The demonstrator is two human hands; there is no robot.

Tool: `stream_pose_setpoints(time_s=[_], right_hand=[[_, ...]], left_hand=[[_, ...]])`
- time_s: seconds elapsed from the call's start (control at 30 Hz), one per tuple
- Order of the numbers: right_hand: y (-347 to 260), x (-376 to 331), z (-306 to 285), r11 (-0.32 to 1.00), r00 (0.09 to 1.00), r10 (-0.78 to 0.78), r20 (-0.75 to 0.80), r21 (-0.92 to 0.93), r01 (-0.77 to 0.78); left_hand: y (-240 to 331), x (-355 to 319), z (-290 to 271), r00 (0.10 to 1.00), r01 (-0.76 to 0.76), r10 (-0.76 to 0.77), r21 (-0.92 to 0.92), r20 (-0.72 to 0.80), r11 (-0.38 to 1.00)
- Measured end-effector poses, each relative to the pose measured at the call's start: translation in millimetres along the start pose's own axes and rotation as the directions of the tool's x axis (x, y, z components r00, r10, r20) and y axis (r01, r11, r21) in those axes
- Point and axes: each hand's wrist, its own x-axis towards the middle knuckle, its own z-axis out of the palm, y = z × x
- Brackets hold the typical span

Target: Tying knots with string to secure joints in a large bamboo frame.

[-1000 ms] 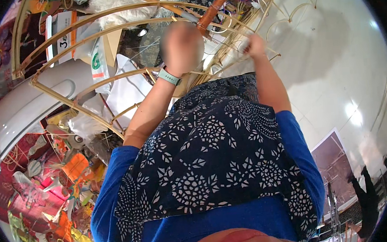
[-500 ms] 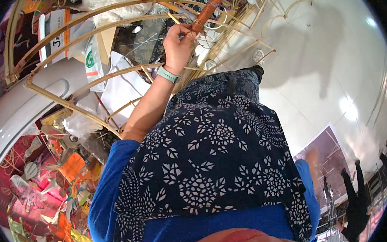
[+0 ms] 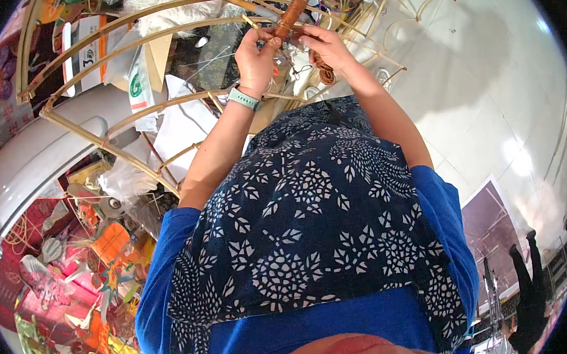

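Note:
A rod wrapped in reddish-brown cord (image 3: 301, 6) slants up and away between my hands. My left hand (image 3: 258, 60), with a pale green watch on its wrist, is closed in a pinch at the rod's near end. On the other side, my right hand (image 3: 333, 50) has its fingers drawn together close to the same end, pinching brown cord. A small hank of brown cord (image 3: 325, 72) hangs just below that hand. A curved bamboo frame (image 3: 146, 33) spreads around and to the left of my hands. Exactly what lies between my fingertips is partly hidden.
Left of my arm are a white curved rail (image 3: 49, 155), a white box with an orange stripe (image 3: 84, 49) and a plastic bag (image 3: 142, 95). Colourful craft pieces (image 3: 112, 244) crowd the lower left. Thin bamboo hoops (image 3: 417, 18) reach over the pale floor (image 3: 482, 75) at right.
My right hand has come up from low at my side to the rod's end, and the hank of cord now shows beneath it. My left hand stays at the rod, shifted slightly left.

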Motion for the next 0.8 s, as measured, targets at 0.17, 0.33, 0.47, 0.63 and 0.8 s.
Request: stream_pose_setpoints(time_s=[0.17, 0.33, 0.47, 0.63, 0.8], right_hand=[[15.9, 23.3, 8.8, 0.995, 0.981, -0.018, 0.193, -0.093, 0.036], [16.1, 37.2, 18.8, 0.928, 0.987, -0.138, -0.079, -0.358, 0.101], [7.7, 36.9, 13.0, 0.938, 0.986, 0.0, 0.165, -0.342, 0.057], [30.7, -3.7, -74.9, 0.988, 0.978, 0.147, 0.151, -0.068, -0.138], [68.3, -138.6, -249.3, 0.733, 0.84, 0.297, -0.454, -0.455, -0.506]], left_hand=[[-14.4, 3.5, 1.9, 1.0, -0.017, 0.017, -0.036, -0.007, 0.999], [-21.3, 4.0, 2.5, 0.999, 0.046, -0.047, -0.044, -0.016, 0.998], [-21.0, 3.4, 2.2, 0.999, 0.008, -0.008, -0.014, -0.035, 1.0], [-19.9, 5.4, 2.5, 0.996, 0.084, -0.085, -0.09, -0.016, 0.992], [-12.9, 4.6, -0.5, 0.98, -0.169, 0.183, 0.164, -0.08, 0.972]])
